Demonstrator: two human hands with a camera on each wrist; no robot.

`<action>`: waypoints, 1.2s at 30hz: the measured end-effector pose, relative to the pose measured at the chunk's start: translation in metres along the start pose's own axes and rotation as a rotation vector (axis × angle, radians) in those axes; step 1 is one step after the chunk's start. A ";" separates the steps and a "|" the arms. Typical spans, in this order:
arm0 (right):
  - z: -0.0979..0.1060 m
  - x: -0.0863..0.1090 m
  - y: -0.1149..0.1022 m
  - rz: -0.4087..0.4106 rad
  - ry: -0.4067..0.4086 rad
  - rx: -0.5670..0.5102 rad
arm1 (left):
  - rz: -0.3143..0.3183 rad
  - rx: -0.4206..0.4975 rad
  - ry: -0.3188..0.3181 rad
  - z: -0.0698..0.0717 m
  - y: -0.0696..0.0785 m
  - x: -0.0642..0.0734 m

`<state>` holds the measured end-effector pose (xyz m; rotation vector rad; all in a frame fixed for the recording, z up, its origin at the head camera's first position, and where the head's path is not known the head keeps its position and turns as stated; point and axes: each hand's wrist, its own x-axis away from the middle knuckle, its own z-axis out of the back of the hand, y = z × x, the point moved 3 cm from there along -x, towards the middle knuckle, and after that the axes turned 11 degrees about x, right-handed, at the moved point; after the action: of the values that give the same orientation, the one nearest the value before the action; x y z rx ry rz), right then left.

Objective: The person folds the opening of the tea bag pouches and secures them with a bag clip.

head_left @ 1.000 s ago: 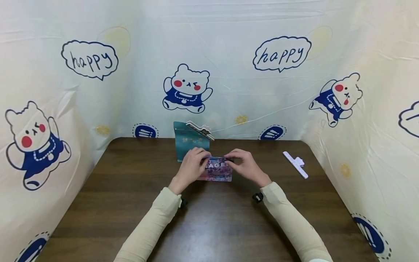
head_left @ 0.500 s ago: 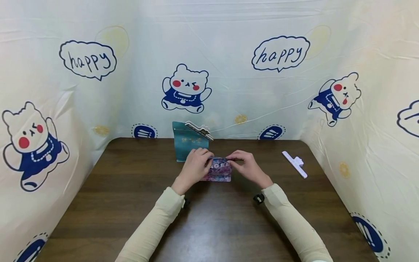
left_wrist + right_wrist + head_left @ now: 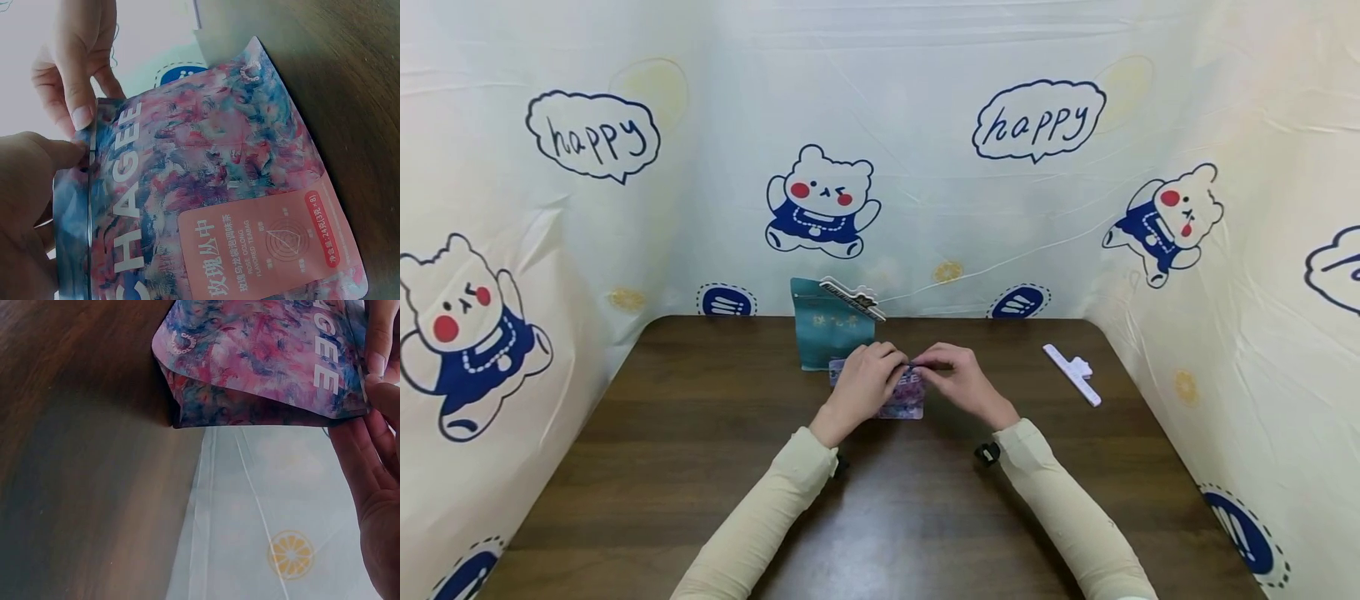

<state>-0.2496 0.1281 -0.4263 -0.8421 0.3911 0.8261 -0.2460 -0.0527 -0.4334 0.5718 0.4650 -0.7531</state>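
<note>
A tea bag pouch point(image 3: 904, 402) with a pink, purple and blue painted pattern stands on the table, lettered CHAGEE in the left wrist view. My left hand point(image 3: 867, 379) pinches its top edge near the right corner and hides much of its front. Close beside it, my right hand point(image 3: 958, 379) pinches the same edge at the right corner. The seam strip point(image 3: 91, 181) along the top runs between thumb and fingers. In the right wrist view, the pouch point(image 3: 262, 356) has a folded side, and both hands' thumbs nearly meet at its corner.
Behind the left hand stands a teal pouch point(image 3: 831, 329) with a black-and-white clip point(image 3: 853, 298) across its top corner. A white sealing clip point(image 3: 1072, 375) lies on the brown wooden table point(image 3: 700, 483) at the right. A printed curtain point(image 3: 925, 125) surrounds the table.
My left hand has slid rightward along the pouch's top edge toward the right hand, uncovering the pouch's left end. The right hand keeps its pinch at the corner. The view has shifted slightly.
</note>
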 end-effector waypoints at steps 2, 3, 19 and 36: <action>0.000 0.001 0.000 -0.008 -0.004 0.000 | 0.006 0.005 0.006 0.000 0.000 0.000; 0.000 0.001 0.000 -0.016 -0.006 -0.001 | 0.010 0.012 0.008 0.000 0.000 0.001; -0.012 0.012 0.043 -0.098 -0.039 0.043 | 0.032 0.000 0.022 -0.004 -0.002 0.000; -0.015 0.015 0.045 -0.116 -0.043 0.030 | 0.099 -0.036 0.038 -0.011 0.001 -0.003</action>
<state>-0.2753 0.1409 -0.4673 -0.8107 0.3134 0.7280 -0.2494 -0.0437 -0.4395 0.5726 0.4812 -0.6387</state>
